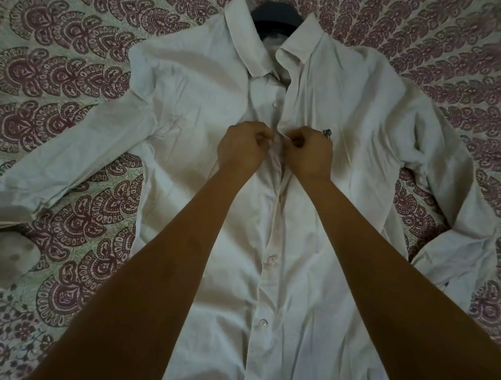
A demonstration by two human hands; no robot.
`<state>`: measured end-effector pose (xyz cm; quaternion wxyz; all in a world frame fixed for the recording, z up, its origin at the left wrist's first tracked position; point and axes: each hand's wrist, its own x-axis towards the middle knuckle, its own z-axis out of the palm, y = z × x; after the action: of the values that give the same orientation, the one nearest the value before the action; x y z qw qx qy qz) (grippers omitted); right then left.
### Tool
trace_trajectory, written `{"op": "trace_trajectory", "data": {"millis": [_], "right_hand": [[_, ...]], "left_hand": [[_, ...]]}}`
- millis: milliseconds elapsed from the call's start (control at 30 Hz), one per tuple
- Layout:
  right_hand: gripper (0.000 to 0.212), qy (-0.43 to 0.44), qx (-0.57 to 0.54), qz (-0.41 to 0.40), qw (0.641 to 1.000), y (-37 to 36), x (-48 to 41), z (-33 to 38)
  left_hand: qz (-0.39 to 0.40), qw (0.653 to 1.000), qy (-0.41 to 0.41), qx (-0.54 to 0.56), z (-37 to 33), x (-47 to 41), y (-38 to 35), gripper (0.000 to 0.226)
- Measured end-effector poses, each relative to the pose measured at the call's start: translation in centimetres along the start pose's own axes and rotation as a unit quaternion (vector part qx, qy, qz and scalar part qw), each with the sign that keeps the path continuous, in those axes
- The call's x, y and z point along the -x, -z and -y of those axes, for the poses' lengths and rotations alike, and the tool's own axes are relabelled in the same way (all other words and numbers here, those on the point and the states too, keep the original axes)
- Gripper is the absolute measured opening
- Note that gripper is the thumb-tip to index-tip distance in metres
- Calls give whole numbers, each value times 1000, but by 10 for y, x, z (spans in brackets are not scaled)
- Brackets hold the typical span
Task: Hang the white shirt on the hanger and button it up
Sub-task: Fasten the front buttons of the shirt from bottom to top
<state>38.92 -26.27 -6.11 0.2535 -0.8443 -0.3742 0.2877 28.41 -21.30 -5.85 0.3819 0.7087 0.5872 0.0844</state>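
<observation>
The white shirt (190, 98) lies flat, front up, sleeves spread to both sides. A dark hanger (275, 17) shows inside the open collar at the top. My left hand (241, 149) pinches the left edge of the placket at chest height. My right hand (310, 155) pinches the right edge beside it, fingertips almost touching. The button between them is hidden by my fingers. One button (276, 104) above my hands lies unfastened in the open gap. Below my hands the placket lies closed, with buttons (269, 259) showing down the front. A small dark logo (326, 133) sits on the chest.
The shirt rests on a bedspread (74, 35) printed with a maroon paisley pattern. The left sleeve (28, 193) runs to the frame's left edge. The right sleeve (452, 240) folds down at the right.
</observation>
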Motion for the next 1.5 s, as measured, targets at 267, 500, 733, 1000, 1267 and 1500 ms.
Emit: {"op": "trace_trajectory", "data": {"millis": [267, 500, 733, 1000, 1267, 1500], "right_hand": [[17, -161, -190, 24, 968, 7, -2, -6], [16, -208, -259, 40, 942, 7, 0, -6], [14, -226, -327, 53, 916, 6, 8, -3], [23, -236, -363, 57, 900, 7, 12, 0], [23, -234, -369, 48, 898, 7, 14, -2], [19, -244, -368, 60, 895, 8, 13, -1]], "left_hand": [[3, 996, -29, -79, -12, -7, -16, 16], [10, 1000, 2, -17, -17, -10, -11, 9], [-14, 991, 43, 123, -18, 0, -9, 11], [-43, 994, 37, 94, -23, 5, -8, 13], [-50, 997, 24, 62, -24, 4, -11, 12], [-24, 998, 21, 62, -22, 3, -9, 10]]}}
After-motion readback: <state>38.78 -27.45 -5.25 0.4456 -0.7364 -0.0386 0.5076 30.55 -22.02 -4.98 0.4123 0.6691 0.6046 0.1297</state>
